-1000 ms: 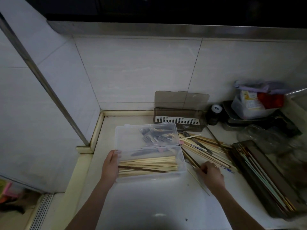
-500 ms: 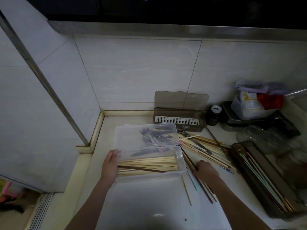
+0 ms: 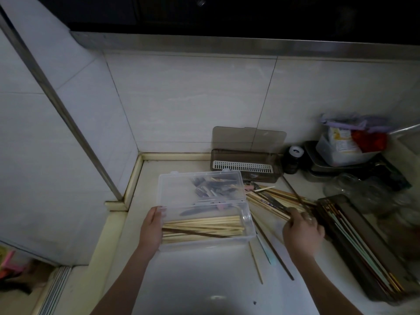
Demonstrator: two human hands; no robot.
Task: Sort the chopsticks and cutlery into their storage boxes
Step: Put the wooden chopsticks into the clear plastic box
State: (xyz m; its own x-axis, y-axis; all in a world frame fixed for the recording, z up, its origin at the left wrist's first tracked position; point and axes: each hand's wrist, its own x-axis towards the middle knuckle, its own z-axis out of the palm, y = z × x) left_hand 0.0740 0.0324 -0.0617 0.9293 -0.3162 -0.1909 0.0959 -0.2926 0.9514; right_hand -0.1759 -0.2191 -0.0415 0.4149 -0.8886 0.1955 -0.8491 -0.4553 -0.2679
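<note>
A clear rectangular plastic storage box (image 3: pixel 205 241) is sitting on the white countertop (image 3: pixel 204 280) with its clear hinged lid (image 3: pixel 200 186) lying open behind it. Inside the box, a layer of pale bamboo chopsticks (image 3: pixel 202 225) is lying lengthwise, one dark brown chopstick (image 3: pixel 195 233) is crossing them at a slant, and a dark knife-shaped piece is resting along the far wall. Dark forks and other cutlery (image 3: pixel 211 188) are showing through the lid; whether they are lying on it or under it I cannot tell.

The left hand (image 3: pixel 151 228) is gripping the box's left end, thumb on the rim and fingers curled around the wall. The right hand (image 3: pixel 303 230) is curled at the near end of a loose heap of mixed pale and dark chopsticks (image 3: pixel 272 198) spread on the counter just right of the box; its fingers are bent over some of their ends, but how firmly it is holding them I cannot tell.

Three stray sticks (image 3: pixel 268 253) are lying apart on the counter between the box and the right forearm. Further right, a long dark brown tray (image 3: pixel 363 248) is holding dark and pale-coloured chopsticks lengthwise. Against the tiled wall, a smoky brown box with a white slotted insert (image 3: pixel 246 167) is standing with its lid up. A white tub (image 3: pixel 341 148) at the far right is carrying a label too blurred to read.
</note>
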